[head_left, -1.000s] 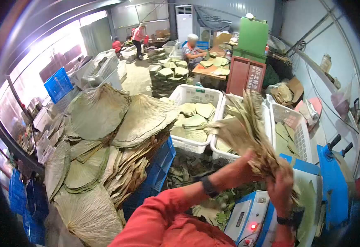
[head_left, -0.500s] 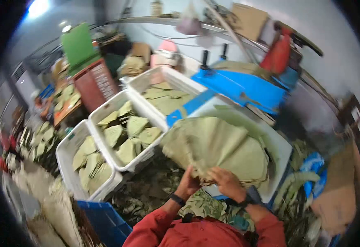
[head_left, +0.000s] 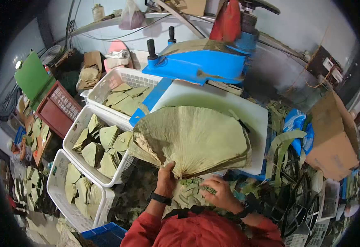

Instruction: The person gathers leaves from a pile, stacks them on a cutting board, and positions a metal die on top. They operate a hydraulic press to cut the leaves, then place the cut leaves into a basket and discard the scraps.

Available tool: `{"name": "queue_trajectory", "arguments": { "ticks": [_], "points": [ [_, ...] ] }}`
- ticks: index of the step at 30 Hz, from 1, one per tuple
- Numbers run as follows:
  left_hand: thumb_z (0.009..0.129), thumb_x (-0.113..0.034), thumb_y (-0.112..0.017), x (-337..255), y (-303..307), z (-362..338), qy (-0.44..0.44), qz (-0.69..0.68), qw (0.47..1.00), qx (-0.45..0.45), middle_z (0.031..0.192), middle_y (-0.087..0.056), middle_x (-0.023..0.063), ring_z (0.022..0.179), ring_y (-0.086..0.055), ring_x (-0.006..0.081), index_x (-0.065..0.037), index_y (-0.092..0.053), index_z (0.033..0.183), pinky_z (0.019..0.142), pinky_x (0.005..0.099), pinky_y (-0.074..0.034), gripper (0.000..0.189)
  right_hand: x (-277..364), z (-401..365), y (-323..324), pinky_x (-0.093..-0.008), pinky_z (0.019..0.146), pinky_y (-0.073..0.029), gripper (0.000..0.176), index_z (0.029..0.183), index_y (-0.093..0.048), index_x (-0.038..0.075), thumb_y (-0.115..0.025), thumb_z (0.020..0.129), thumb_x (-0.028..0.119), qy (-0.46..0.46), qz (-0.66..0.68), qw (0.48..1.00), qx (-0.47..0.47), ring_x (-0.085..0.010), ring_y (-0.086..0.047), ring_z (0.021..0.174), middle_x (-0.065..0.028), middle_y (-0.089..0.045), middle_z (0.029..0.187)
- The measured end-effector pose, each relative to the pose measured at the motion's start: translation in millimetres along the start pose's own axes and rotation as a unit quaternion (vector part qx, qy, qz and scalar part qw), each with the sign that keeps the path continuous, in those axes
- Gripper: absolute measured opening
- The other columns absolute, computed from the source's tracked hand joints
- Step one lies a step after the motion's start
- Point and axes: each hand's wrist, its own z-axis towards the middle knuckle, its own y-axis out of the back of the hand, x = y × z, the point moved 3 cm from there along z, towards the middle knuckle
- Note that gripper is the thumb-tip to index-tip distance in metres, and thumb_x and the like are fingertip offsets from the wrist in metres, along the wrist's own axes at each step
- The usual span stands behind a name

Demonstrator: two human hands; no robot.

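Note:
A thick stack of large dried green leaves [head_left: 196, 138] fans out over the white board [head_left: 254, 119] in front of the blue machine [head_left: 196, 66]. My left hand [head_left: 166, 179] is closed on the stack's narrow lower edge, thumb on top. Below and right of that edge, my right hand [head_left: 221, 192] is apart from the stack, its fingers curled around small green leaf scraps [head_left: 208, 189]. More cut pieces [head_left: 190, 193] lie in a heap beneath both hands.
White baskets [head_left: 66, 146] of folded leaves stand at the left. A cardboard box [head_left: 332, 136], a blue plastic bag [head_left: 297, 127] and leaf strips [head_left: 276, 154] are at the right. Another person [head_left: 22, 152] is at the far left.
The view has turned right. My right hand has come off the leaf stack and now holds scraps below it. The stack lies flatter and more spread, still in my left hand.

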Motion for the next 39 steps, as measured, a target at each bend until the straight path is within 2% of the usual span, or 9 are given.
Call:
{"name": "queue_trajectory", "arguments": {
  "ticks": [4, 9, 12, 14, 16, 17, 22, 32, 39],
  "points": [
    [0.09, -0.015, -0.051, 6.3, -0.8, -4.0, 0.025, -0.019, 0.999, 0.004, 0.096, -0.063, 0.0088, 0.083, -0.063, 0.0217, 0.0, -0.055, 0.104, 0.07, 0.0365, -0.052, 0.021, -122.7, 6.1, -72.3, -0.0369, 0.1, -0.034, 0.05, 0.129, -0.045, 0.008, -0.062, 0.087, 0.032, -0.152, 0.56, 0.815, -0.011, -0.0181, -0.044, 0.118, -0.0067, -0.049, 0.126],
    [0.088, -0.009, -0.052, -3.2, 3.1, -3.6, 0.0, 0.017, 1.0, 0.016, 0.104, -0.059, 0.0088, 0.092, -0.061, 0.0229, -0.002, -0.048, 0.114, 0.077, 0.0375, -0.051, 0.027, -46.0, 37.2, -40.4, -0.0374, 0.105, -0.029, 0.05, 0.129, -0.043, 0.011, -0.061, 0.088, 0.032, -0.053, 0.743, 0.653, -0.133, -0.021, -0.041, 0.121, -0.0046, -0.044, 0.133],
    [0.087, -0.003, -0.055, -19.0, -15.0, -7.3, -0.083, 0.017, 0.996, 0.031, 0.11, -0.057, 0.0076, 0.096, -0.059, 0.0216, -0.003, -0.044, 0.121, 0.081, 0.0358, -0.05, 0.036, -41.0, 52.9, -34.3, -0.0381, 0.103, -0.03, 0.05, 0.128, -0.044, 0.009, -0.062, 0.087, 0.028, -0.008, 0.604, 0.766, -0.219, -0.0236, -0.042, 0.121, -0.008, -0.048, 0.129],
    [0.086, -0.001, -0.057, -37.0, -31.9, -8.5, -0.16, 0.072, 0.984, 0.024, 0.11, -0.057, 0.005, 0.095, -0.059, 0.017, -0.004, -0.046, 0.119, 0.081, 0.0319, -0.049, 0.035, -32.4, 66.9, -9.5, -0.0378, 0.093, -0.04, 0.036, 0.116, -0.053, 0.007, -0.063, 0.086, 0.024, 0.074, 0.281, 0.906, -0.308, -0.0242, -0.053, 0.107, -0.0093, -0.057, 0.116],
    [0.086, 0.0, -0.057, -53.8, -47.7, -11.1, -0.157, 0.062, 0.985, 0.048, 0.109, -0.057, 0.0038, 0.094, -0.059, 0.0157, -0.004, -0.048, 0.117, 0.08, 0.0317, -0.049, 0.033, -14.8, 81.5, 19.3, -0.0359, 0.083, -0.049, 0.024, 0.103, -0.061, 0.005, -0.063, 0.085, 0.02, 0.047, 0.378, 0.871, -0.311, -0.0228, -0.061, 0.094, -0.0081, -0.064, 0.105],
    [0.086, 0.0, -0.057, -62.5, -56.2, -13.4, -0.155, 0.056, 0.984, 0.061, 0.109, -0.057, 0.0032, 0.093, -0.058, 0.015, -0.004, -0.049, 0.116, 0.079, 0.0316, -0.049, 0.031, 1.5, 90.3, 23.7, -0.0346, 0.083, -0.049, 0.022, 0.101, -0.061, 0.004, -0.063, 0.085, 0.02, -0.035, 0.705, 0.677, -0.211, -0.0214, -0.061, 0.094, -0.0067, -0.064, 0.106],
    [0.087, -0.013, -0.057, -113.6, -86.5, -23.7, -0.142, -0.075, 0.956, 0.246, 0.113, -0.057, 0.0049, 0.102, -0.057, 0.0198, -0.005, -0.048, 0.119, 0.089, 0.0372, -0.047, 0.034, 25.4, 78.5, 47.5, -0.0399, 0.092, -0.046, 0.036, 0.118, -0.051, 0.003, -0.059, 0.086, 0.017, 0.056, 0.67, 0.714, -0.196, -0.025, -0.057, 0.105, -0.0084, -0.058, 0.117],
    [0.086, -0.022, -0.06, -119.8, -121.1, -19.5, -0.131, -0.027, 0.95, 0.282, 0.129, -0.049, 0.0082, 0.118, -0.048, 0.0256, -0.004, -0.039, 0.131, 0.103, 0.042, -0.037, 0.053, 21.6, 65.7, 82.7, -0.0451, 0.102, -0.037, 0.053, 0.129, -0.044, 0.005, -0.064, 0.082, 0.018, 0.196, 0.524, 0.803, -0.204, -0.0283, -0.05, 0.116, -0.0086, -0.052, 0.127],
    [0.089, -0.032, -0.056, -90.4, -128.4, 47.2, -0.064, 0.007, 0.965, 0.253, 0.129, -0.051, 0.0126, 0.117, -0.049, 0.0282, 0.0, -0.043, 0.129, 0.102, 0.042, -0.037, 0.054, -1.2, 88.9, 105.0, -0.0358, 0.099, -0.038, 0.051, 0.121, -0.052, 0.004, -0.065, 0.083, 0.036, -0.029, 0.416, 0.873, -0.254, -0.0232, -0.05, 0.115, -0.0084, -0.053, 0.126]
  ]
}}
